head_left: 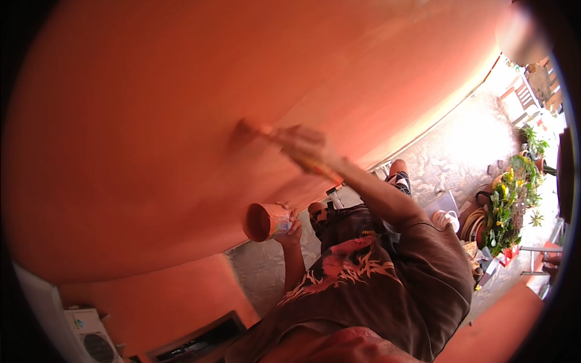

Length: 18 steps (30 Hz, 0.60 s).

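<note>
My right hand [310,146] is closed around a paintbrush [261,128], its handle sticking out behind the fist. The bristle end meets the orange wall [181,91], though motion smears both the brush and the hand. Lower and to the left, my left hand [293,225] grips a round paint container [279,220] from its side and base. The container is tilted, with its open mouth facing left. Its inside looks orange-brown and dark, so I cannot tell how much paint it holds. A slightly different shade shows on the wall around the brush.
Textured paving [445,142] runs along the wall's foot. Potted plants [514,199], a coiled hose [473,227] and a white chair [521,97] stand to the right. At lower left are an air-conditioner unit [94,339] and a dark-framed opening [200,343] in another orange wall.
</note>
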{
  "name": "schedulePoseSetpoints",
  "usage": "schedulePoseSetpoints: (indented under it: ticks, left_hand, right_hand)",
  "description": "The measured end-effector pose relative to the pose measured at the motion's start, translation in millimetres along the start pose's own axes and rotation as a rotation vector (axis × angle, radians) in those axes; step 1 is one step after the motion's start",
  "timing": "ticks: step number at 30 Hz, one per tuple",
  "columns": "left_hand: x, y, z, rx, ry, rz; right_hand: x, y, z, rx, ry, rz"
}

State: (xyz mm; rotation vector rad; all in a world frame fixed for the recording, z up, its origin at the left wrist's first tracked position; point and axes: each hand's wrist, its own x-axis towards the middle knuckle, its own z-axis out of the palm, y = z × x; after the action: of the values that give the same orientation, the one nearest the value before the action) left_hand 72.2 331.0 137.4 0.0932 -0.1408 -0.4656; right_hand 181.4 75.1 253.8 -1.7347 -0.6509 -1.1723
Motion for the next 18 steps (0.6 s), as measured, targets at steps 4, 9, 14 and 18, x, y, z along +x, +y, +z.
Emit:
schedulePoseSetpoints:
  ticks: [4, 9, 14, 18]
  left_hand:
    - [18, -7, 4, -0.042, 0.011, -0.096]
    - [38, -24, 7, -0.052, 0.029, -0.219]
    - [59, -34, -1, -0.037, 0.061, -0.303]
    - [70, -40, -8, -0.051, 0.108, -0.379]
  right_hand:
    - [-20, 81, -88, -0.242, 0.067, 0.129]
    - [-55, 185, -223, -0.4, 0.419, 0.496]
    - [-9, 165, -284, -0.62, 0.781, 0.483]
    - [-37, 140, -189, -0.249, 0.551, 0.471]
